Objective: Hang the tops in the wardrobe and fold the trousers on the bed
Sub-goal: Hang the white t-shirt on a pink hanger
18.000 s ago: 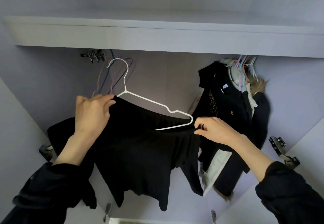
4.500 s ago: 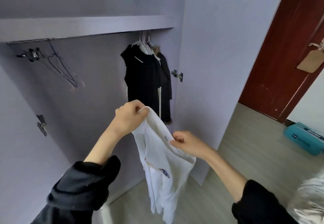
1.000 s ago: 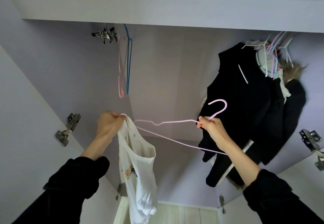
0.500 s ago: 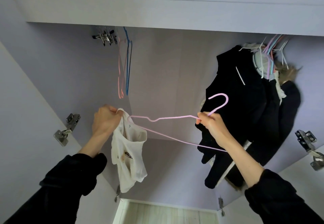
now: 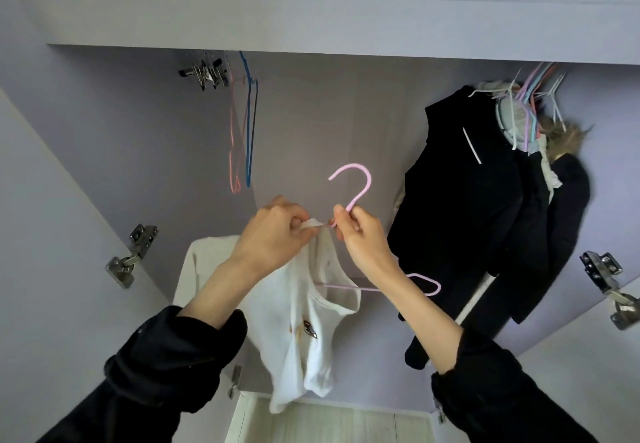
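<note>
A small white top (image 5: 304, 321) with a little chest print hangs in front of the open wardrobe. My left hand (image 5: 273, 234) pinches its neckline right beside the neck of a pink wire hanger (image 5: 356, 186). My right hand (image 5: 360, 238) grips that hanger just below its hook. The hanger's left arm is inside the top; its right end (image 5: 429, 285) sticks out bare past my right wrist.
Dark garments (image 5: 485, 220) hang on several hangers at the wardrobe's right. Two empty hangers (image 5: 244, 130), orange and blue, and a clip hanger (image 5: 204, 73) hang at the left under the shelf (image 5: 311, 19). Door hinges (image 5: 133, 257) jut out at both sides.
My hands have come together: the left one pulled the top's neckline up along the hanger to its neck, and the hanger's left arm now sits inside the top.
</note>
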A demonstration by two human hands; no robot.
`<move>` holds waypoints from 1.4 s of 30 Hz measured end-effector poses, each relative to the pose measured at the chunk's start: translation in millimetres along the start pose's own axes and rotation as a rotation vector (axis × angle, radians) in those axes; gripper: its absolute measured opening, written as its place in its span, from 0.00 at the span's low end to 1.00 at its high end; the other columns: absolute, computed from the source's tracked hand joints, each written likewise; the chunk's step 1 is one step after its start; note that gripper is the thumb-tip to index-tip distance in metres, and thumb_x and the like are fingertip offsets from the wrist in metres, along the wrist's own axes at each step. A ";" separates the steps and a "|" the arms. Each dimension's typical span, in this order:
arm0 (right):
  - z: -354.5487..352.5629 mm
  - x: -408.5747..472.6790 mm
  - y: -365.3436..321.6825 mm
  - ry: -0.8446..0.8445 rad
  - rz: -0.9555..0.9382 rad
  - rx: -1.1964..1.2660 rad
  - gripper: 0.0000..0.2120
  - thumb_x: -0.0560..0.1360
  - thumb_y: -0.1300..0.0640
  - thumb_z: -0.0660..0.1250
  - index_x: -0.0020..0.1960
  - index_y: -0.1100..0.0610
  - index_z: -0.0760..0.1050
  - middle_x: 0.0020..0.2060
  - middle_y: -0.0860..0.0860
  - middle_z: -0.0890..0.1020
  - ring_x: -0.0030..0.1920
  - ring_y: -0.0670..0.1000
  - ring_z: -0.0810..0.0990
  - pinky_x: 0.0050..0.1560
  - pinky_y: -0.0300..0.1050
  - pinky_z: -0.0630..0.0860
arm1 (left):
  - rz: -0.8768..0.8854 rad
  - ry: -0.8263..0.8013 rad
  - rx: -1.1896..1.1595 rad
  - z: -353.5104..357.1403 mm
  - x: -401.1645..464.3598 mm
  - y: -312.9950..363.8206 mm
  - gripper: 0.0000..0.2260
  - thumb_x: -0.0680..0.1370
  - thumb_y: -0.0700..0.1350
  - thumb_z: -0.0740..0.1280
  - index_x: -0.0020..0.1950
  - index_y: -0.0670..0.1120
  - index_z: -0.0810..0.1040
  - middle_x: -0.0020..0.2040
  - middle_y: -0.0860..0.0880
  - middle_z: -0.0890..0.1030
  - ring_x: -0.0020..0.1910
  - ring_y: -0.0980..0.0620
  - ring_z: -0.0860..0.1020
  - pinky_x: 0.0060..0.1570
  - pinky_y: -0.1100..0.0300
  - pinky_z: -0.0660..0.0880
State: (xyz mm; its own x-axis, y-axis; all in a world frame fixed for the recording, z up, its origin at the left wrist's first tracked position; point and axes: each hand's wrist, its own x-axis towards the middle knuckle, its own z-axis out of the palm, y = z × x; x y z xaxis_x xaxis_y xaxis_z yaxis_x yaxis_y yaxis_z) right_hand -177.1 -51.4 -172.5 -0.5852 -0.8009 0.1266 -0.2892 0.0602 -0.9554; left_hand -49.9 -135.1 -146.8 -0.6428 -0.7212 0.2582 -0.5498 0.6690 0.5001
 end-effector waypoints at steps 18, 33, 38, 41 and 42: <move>-35.4 -35.0 36.4 0.328 -0.554 -0.314 0.07 0.76 0.60 0.63 0.44 0.62 0.77 0.36 0.51 0.79 0.38 0.47 0.73 0.43 0.47 0.71 | 0.204 0.048 0.154 -1.9 0.2 6.1 0.07 0.81 0.42 0.59 0.52 0.41 0.76 0.49 0.47 0.78 0.44 0.43 0.76 0.45 0.59 0.60; -9.3 19.6 84.9 -0.519 -0.114 -0.714 0.31 0.76 0.52 0.61 0.72 0.34 0.51 0.53 0.46 0.71 0.46 0.48 0.75 0.50 0.45 0.74 | 0.275 0.314 0.051 -54.5 4.9 14.2 0.06 0.80 0.38 0.60 0.50 0.38 0.76 0.44 0.52 0.72 0.38 0.47 0.71 0.44 0.54 0.66; 8.6 41.3 82.8 -0.703 -0.070 -0.819 0.26 0.76 0.51 0.62 0.73 0.44 0.60 0.59 0.50 0.73 0.54 0.52 0.75 0.47 0.42 0.68 | 0.276 0.359 -0.035 -69.8 1.2 7.5 0.06 0.80 0.36 0.60 0.49 0.38 0.76 0.43 0.49 0.73 0.38 0.52 0.69 0.39 0.58 0.67; 7.2 44.8 88.9 -0.677 -0.054 -0.990 0.24 0.77 0.47 0.60 0.72 0.48 0.64 0.64 0.51 0.73 0.61 0.55 0.74 0.50 0.43 0.69 | 0.244 0.385 -0.046 -74.5 1.1 -4.9 0.06 0.79 0.35 0.60 0.49 0.39 0.76 0.43 0.48 0.73 0.38 0.56 0.69 0.39 0.62 0.64; 2.0 44.8 91.2 -0.644 -0.056 -1.016 0.23 0.77 0.46 0.58 0.71 0.46 0.64 0.64 0.51 0.73 0.62 0.55 0.74 0.52 0.45 0.70 | 0.213 0.393 -0.036 -75.5 0.5 -12.2 0.06 0.80 0.36 0.60 0.50 0.40 0.76 0.43 0.48 0.74 0.39 0.56 0.69 0.39 0.63 0.63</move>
State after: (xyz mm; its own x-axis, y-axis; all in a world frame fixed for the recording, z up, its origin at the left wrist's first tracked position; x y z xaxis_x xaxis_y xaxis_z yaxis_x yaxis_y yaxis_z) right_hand -228.2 -82.9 -254.5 -0.1508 -0.9504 -0.2720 -0.9360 0.2258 -0.2701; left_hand -3.2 -157.2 -90.3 -0.4842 -0.5861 0.6496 -0.4040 0.8083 0.4282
